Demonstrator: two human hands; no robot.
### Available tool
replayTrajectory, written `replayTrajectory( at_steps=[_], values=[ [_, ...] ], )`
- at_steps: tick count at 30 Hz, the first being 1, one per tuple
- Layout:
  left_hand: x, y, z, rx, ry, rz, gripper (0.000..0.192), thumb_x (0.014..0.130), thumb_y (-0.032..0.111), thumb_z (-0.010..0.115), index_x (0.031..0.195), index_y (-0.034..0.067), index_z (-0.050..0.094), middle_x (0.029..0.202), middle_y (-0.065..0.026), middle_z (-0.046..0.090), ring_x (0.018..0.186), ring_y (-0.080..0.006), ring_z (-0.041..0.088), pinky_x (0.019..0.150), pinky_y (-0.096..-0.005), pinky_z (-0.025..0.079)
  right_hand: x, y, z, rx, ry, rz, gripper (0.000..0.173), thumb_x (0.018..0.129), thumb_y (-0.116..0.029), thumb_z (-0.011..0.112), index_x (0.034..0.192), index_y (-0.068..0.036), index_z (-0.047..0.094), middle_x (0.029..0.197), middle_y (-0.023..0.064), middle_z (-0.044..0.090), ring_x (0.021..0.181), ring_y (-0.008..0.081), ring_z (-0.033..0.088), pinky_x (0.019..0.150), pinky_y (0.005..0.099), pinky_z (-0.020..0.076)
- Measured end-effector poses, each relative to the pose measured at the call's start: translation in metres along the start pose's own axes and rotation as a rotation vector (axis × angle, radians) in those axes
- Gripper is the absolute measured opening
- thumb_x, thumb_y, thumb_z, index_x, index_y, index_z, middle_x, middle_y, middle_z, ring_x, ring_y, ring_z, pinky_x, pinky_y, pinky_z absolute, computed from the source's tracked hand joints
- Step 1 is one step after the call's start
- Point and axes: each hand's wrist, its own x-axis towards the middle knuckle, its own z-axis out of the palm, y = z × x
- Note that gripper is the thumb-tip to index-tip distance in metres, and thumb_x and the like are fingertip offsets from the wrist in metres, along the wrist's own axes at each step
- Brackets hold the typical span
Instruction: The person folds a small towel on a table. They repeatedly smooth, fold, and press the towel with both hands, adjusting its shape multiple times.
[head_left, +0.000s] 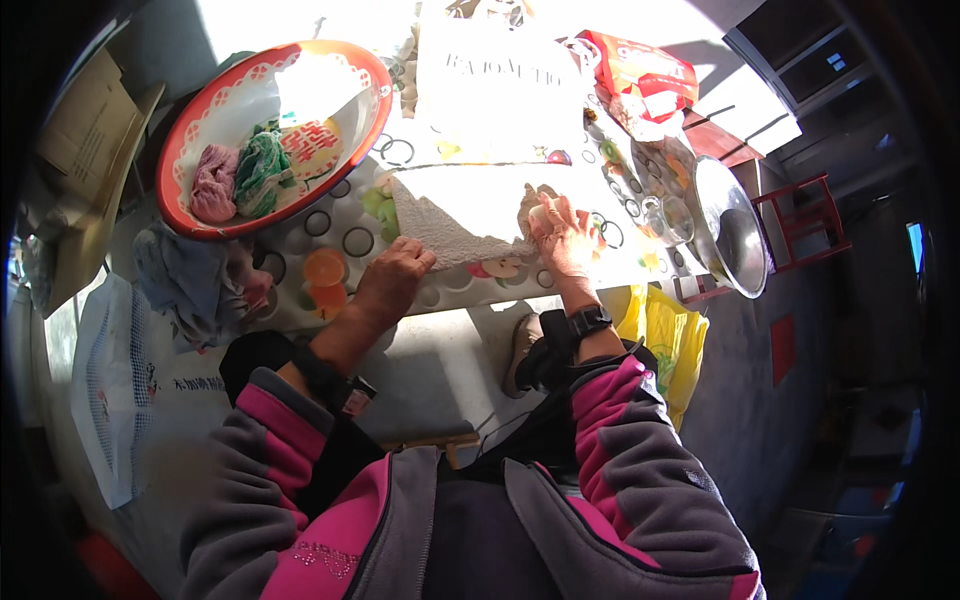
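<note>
A pale textured towel lies spread along the near edge of a table with a fruit-and-ring patterned cover; sunlight washes out its upper part. My left hand pinches the towel's near left corner between thumb and fingers. Over at the towel's right end, my right hand lies with its fingers slightly apart on a bunched, brownish part of the cloth. Whether those fingers grip the fabric or only press on it is unclear.
A red-rimmed enamel basin holds a pink cloth and a green cloth. Crumpled grey-blue fabric lies below it. Rightward are a glass mug, a metal basin and a red bag. A yellow plastic bag hangs near my right forearm.
</note>
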Motion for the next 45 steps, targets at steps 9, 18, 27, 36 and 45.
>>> replayTrajectory(
  at_steps=[9,18,27,36,45],
  values=[
    [-0.001,-0.001,-0.005,0.046,-0.028,0.092,0.023,0.077,0.003,0.062,0.1,0.006,0.06,0.121,-0.0155,0.054,0.116,-0.0332,0.052,0.096,-0.0424,0.045,0.011,0.013,0.003,0.093,-0.003,0.161,0.049,0.089,-0.048,0.06,0.132,-0.025,0.059,0.136,0.0064,0.053,0.111,0.0314,0.049,0.096,0.0475,0.0421],
    [-0.006,0.009,0.007,-0.005,-0.264,0.055,0.073,0.089,0.036,0.06,0.148,0.005,0.03,0.155,-0.0214,0.024,0.145,-0.0352,0.02,0.119,-0.0481,0.015,-0.004,-0.094,0.01,0.23,-0.148,-0.386,0.058,0.09,-0.054,0.053,0.143,-0.032,0.044,0.149,0.0132,0.039,0.13,0.0383,0.04,0.106,0.0534,0.0304],
    [-0.008,0.011,0.003,0.038,-0.333,0.049,0.082,0.088,0.046,0.059,0.152,0.008,0.025,0.158,-0.0192,0.018,0.147,-0.0336,0.013,0.12,-0.047,0.011,0.032,-0.069,0.017,0.202,-0.16,-0.238,0.057,0.091,-0.056,0.052,0.142,-0.031,0.046,0.149,0.0081,0.039,0.129,0.0315,0.04,0.105,0.0489,0.0317],
    [-0.006,0.013,-0.002,0.02,-0.348,0.033,0.083,0.087,0.046,0.06,0.152,0.007,0.026,0.159,-0.0186,0.016,0.148,-0.0345,0.011,0.119,-0.0487,0.011,0.085,-0.01,0.04,0.1,-0.013,-0.04,0.052,0.09,-0.053,0.053,0.137,-0.03,0.051,0.137,0.0007,0.048,0.117,0.0294,0.046,0.1,0.0495,0.0367],
    [-0.007,0.014,0.0,0.014,-0.35,0.026,0.084,0.087,0.047,0.061,0.152,0.008,0.025,0.159,-0.0182,0.017,0.148,-0.0344,0.012,0.119,-0.0494,0.011,0.11,0.038,0.049,0.086,0.028,0.084,0.047,0.089,-0.05,0.057,0.131,-0.03,0.056,0.136,-0.0041,0.047,0.119,0.0291,0.045,0.097,0.0539,0.0369]
  ],
)
